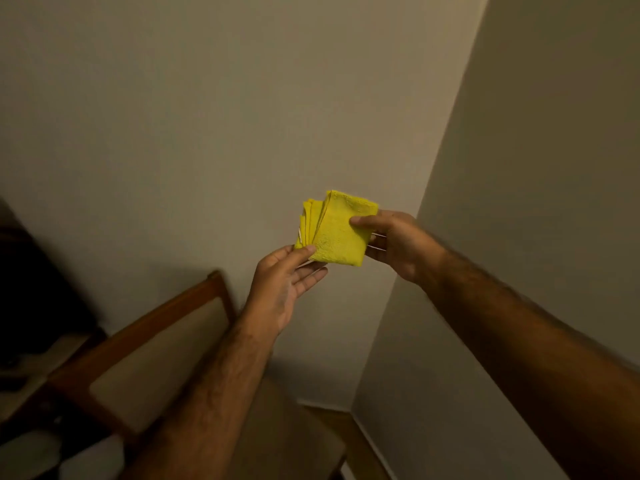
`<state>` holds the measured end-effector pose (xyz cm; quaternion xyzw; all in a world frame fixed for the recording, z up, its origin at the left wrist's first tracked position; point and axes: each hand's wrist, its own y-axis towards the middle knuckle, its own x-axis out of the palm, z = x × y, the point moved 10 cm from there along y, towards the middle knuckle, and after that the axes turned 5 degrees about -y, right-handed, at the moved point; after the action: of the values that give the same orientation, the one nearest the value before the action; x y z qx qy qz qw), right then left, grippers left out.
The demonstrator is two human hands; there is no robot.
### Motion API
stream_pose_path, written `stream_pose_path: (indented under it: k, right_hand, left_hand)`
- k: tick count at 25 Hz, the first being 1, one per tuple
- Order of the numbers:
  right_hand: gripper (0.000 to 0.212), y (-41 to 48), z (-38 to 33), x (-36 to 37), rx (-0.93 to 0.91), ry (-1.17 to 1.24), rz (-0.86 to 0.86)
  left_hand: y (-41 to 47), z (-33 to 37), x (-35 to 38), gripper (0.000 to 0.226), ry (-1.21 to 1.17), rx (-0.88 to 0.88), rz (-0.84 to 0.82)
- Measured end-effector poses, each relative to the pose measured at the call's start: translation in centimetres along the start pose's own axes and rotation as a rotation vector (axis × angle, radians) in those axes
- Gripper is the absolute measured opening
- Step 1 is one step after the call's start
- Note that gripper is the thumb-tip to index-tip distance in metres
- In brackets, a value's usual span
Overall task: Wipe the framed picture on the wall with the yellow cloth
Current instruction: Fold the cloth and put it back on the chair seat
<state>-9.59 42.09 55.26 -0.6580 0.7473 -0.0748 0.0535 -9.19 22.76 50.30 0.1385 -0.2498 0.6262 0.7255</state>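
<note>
The yellow cloth [334,229] sits just right of the frame's centre, folded into a thick square pad with several layers fanned out along its left edge. Both bare hands hold it up in the air in front of a plain, pale wall [207,116].

The left hand [284,289] comes up from the lower centre of the frame, palm turned partly upward. Its thumb presses on the cloth's lower left corner and its fingers lie underneath, so that corner is pinched between them.

The right hand [391,242] reaches in from the lower right. Its thumb lies across the cloth's right edge, with the fingers curled behind, gripping that side.

The 2 hands are close together but do not touch; the cloth bridges them.

A second wall [536,168] meets the first at a corner on the right of the frame. In the lower left stands a wooden chair [149,344] with a light padded back panel, below the left forearm. The far left of the frame is dark and unclear.
</note>
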Motion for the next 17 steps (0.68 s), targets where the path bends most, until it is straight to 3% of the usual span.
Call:
stream_pose_path:
  k: [8, 13, 17]
  right_hand:
    - [0.021, 7.5, 23.4, 8.7, 0.413, -0.201, -0.189]
    - [0.017, 8.8, 38.3, 12.1, 0.556, -0.412, -0.298]
    - [0.025, 8.6, 50.7, 13.5, 0.644, -0.566, -0.242]
  left_hand:
    - [0.6, -10.3, -19.9, 0.008, 0.183, -0.127, 0.328]
    - [-0.1, -19.5, -32.1, 0.019, 0.34, -0.338, 0.479]
    - [-0.4, -28.6, -40.5, 0.034, 0.444, -0.557, 0.539]
